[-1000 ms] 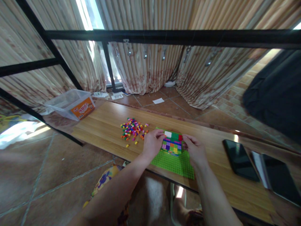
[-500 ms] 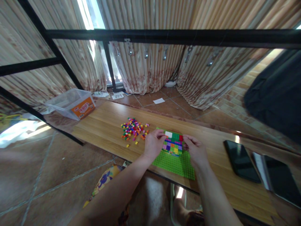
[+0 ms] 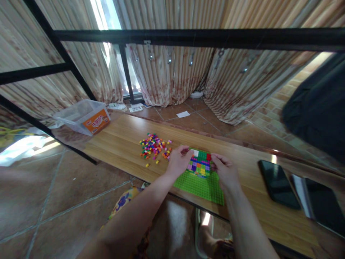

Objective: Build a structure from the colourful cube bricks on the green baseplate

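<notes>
A green studded baseplate (image 3: 202, 190) lies on the wooden table. On its far part stands a low structure of building bricks (image 3: 199, 167) in purple, blue, orange, yellow, green, white and red. My left hand (image 3: 180, 160) is closed at the structure's left end, with thumb and forefinger beside the white bricks. At the opposite end, my right hand (image 3: 223, 169) has its bent fingers against the side by the red brick (image 3: 208, 157). Both hands' fingertips are partly hidden, so a small loose brick in them would not show. Left of my left hand is a pile of loose bricks (image 3: 153, 145).
A clear plastic box (image 3: 81, 117) with an orange label stands at the table's left end. To the right lie a black phone (image 3: 279, 184) and a second dark flat device (image 3: 323, 203) with something white under it. A black metal bar (image 3: 172, 37) runs across beyond the table.
The view has shifted slightly. Both hands stay at the two ends of the brick structure, with only a small change in the left fingers.
</notes>
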The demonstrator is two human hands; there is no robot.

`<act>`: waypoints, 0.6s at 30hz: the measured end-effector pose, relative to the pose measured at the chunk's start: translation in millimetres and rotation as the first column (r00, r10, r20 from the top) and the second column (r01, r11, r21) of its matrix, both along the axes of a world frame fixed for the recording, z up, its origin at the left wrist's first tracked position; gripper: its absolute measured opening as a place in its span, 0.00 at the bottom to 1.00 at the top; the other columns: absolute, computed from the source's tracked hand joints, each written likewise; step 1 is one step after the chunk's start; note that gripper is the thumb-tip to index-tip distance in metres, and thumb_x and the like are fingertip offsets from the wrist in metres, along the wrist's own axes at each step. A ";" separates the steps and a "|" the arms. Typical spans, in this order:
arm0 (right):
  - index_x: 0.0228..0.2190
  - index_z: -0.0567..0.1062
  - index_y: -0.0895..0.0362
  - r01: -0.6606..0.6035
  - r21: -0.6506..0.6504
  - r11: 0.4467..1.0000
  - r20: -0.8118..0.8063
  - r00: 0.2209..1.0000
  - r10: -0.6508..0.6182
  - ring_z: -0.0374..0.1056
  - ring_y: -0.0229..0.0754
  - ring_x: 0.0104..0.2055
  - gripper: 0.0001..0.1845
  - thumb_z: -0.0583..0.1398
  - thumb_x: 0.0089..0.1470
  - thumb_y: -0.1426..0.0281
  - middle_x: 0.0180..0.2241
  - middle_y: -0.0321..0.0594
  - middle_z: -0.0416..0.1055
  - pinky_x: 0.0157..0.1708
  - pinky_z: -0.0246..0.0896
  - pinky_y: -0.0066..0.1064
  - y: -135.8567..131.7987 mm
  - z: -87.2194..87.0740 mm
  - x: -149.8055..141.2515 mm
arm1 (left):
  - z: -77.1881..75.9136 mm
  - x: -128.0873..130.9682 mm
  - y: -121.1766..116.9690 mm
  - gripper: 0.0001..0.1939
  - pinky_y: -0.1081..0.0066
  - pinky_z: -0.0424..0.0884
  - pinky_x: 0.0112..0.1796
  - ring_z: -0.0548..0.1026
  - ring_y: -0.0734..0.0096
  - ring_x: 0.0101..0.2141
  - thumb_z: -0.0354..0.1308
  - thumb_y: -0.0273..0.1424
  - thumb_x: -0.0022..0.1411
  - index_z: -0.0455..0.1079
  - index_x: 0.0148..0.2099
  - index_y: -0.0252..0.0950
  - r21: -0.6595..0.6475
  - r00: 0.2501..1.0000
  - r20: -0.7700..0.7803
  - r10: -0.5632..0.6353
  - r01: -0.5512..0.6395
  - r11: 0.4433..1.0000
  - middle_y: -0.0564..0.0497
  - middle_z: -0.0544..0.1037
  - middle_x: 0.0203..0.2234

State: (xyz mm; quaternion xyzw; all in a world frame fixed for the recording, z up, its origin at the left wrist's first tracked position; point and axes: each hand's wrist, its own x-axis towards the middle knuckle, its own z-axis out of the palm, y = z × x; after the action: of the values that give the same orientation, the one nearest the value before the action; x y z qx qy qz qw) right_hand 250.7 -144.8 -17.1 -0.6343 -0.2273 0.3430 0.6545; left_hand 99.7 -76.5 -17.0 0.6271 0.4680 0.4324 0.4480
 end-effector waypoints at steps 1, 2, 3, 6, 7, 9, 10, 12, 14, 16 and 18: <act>0.28 0.80 0.58 0.004 0.001 1.000 -0.003 1.000 -0.004 0.62 0.30 0.20 0.22 0.71 0.30 0.57 0.23 0.36 0.74 0.21 0.59 0.23 0.0 0.0 -0.1 | -0.4 1.4 0.3 0.11 0.67 0.74 0.39 0.78 0.67 0.34 0.59 0.32 0.58 0.76 0.41 0.31 -0.004 1.000 -0.011 -0.001 0.001 1.000 0.45 0.81 0.34; 0.28 0.80 0.58 0.005 0.003 1.000 -0.002 1.000 -0.005 0.62 0.30 0.21 0.22 0.71 0.30 0.57 0.23 0.36 0.75 0.21 0.59 0.23 0.0 -0.1 -0.2 | -0.5 2.8 0.4 0.11 0.67 0.73 0.39 0.78 0.67 0.34 0.60 0.31 0.58 0.76 0.41 0.31 -0.008 1.000 -0.019 0.002 -0.002 1.000 0.45 0.81 0.33; 0.28 0.80 0.58 0.005 0.004 1.000 -0.001 1.000 -0.005 0.63 0.30 0.21 0.22 0.71 0.30 0.57 0.24 0.36 0.75 0.21 0.59 0.23 0.0 -0.3 -0.2 | -0.4 4.1 0.4 0.10 0.67 0.73 0.39 0.77 0.67 0.34 0.60 0.31 0.58 0.76 0.41 0.31 -0.011 1.000 -0.023 0.006 -0.006 1.000 0.45 0.81 0.33; 0.29 0.80 0.58 0.002 0.007 1.000 0.010 1.000 -0.002 0.63 0.31 0.21 0.22 0.71 0.31 0.57 0.24 0.37 0.75 0.21 0.59 0.24 -0.2 -1.7 0.2 | 0.7 6.8 -0.4 0.09 0.68 0.73 0.39 0.77 0.68 0.33 0.60 0.29 0.56 0.76 0.40 0.31 -0.024 1.000 -0.017 0.021 -0.021 0.999 0.45 0.81 0.32; 0.29 0.80 0.58 -0.001 0.008 1.000 0.014 1.000 0.001 0.63 0.31 0.21 0.22 0.71 0.32 0.57 0.24 0.36 0.75 0.21 0.59 0.24 -0.3 -2.3 0.4 | 1.1 7.4 -0.8 0.09 0.68 0.73 0.38 0.77 0.68 0.33 0.61 0.29 0.56 0.76 0.40 0.31 -0.031 1.000 -0.010 0.025 -0.025 0.999 0.45 0.81 0.32; 0.30 0.80 0.58 -0.003 0.008 1.000 0.027 1.000 0.003 0.63 0.31 0.21 0.22 0.70 0.32 0.57 0.24 0.36 0.75 0.22 0.60 0.24 -0.5 -3.5 0.8 | 1.3 8.0 -1.7 0.09 0.69 0.73 0.38 0.77 0.69 0.33 0.61 0.29 0.56 0.76 0.39 0.31 -0.041 1.000 0.005 0.030 -0.030 0.999 0.45 0.80 0.32; 0.30 0.80 0.58 -0.006 0.010 1.000 0.036 0.999 0.006 0.63 0.31 0.21 0.22 0.70 0.33 0.57 0.24 0.36 0.75 0.22 0.60 0.24 -0.6 -4.0 1.0 | 1.2 8.1 -2.2 0.09 0.69 0.73 0.38 0.77 0.69 0.33 0.61 0.29 0.55 0.76 0.39 0.31 -0.040 0.999 0.013 0.033 -0.033 0.999 0.45 0.80 0.32; 0.30 0.80 0.59 -0.012 0.019 1.000 0.050 0.999 0.012 0.63 0.31 0.21 0.22 0.70 0.34 0.57 0.24 0.37 0.74 0.21 0.60 0.24 -0.6 -4.7 0.9 | 0.6 8.2 -3.1 0.09 0.69 0.72 0.38 0.76 0.69 0.33 0.61 0.29 0.55 0.76 0.39 0.31 -0.036 0.999 0.027 0.037 -0.036 0.999 0.46 0.80 0.32; 0.30 0.79 0.59 -0.015 0.027 1.000 0.054 0.998 0.013 0.62 0.32 0.20 0.22 0.70 0.34 0.56 0.23 0.37 0.74 0.20 0.59 0.24 -0.6 -4.6 0.5 | -0.1 8.3 -3.9 0.08 0.69 0.72 0.38 0.76 0.70 0.33 0.61 0.29 0.55 0.76 0.38 0.32 -0.034 0.998 0.042 0.041 -0.040 0.999 0.46 0.80 0.32; 0.30 0.79 0.59 -0.013 0.025 1.000 0.046 0.999 0.012 0.62 0.32 0.20 0.23 0.70 0.33 0.56 0.22 0.37 0.74 0.20 0.59 0.24 -0.7 -4.1 0.1 | -0.6 8.6 -4.3 0.07 0.69 0.72 0.38 0.76 0.70 0.33 0.61 0.28 0.55 0.76 0.37 0.32 -0.042 0.997 0.053 0.048 -0.046 0.998 0.47 0.80 0.32; 0.30 0.79 0.59 -0.012 0.018 1.000 0.033 0.999 0.012 0.62 0.31 0.20 0.23 0.71 0.32 0.57 0.22 0.36 0.74 0.20 0.59 0.24 -0.9 -3.7 -0.1 | -0.9 9.1 -4.1 0.07 0.70 0.72 0.37 0.76 0.71 0.32 0.61 0.28 0.55 0.77 0.37 0.32 -0.053 0.997 0.058 0.053 -0.050 0.997 0.47 0.80 0.31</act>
State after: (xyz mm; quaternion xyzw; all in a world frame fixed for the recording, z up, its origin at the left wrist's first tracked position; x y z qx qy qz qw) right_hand 250.6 -145.7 -20.7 -0.6325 -0.2449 0.3345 0.6543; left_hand 108.8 -80.5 -17.9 0.5900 0.4817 0.4498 0.4665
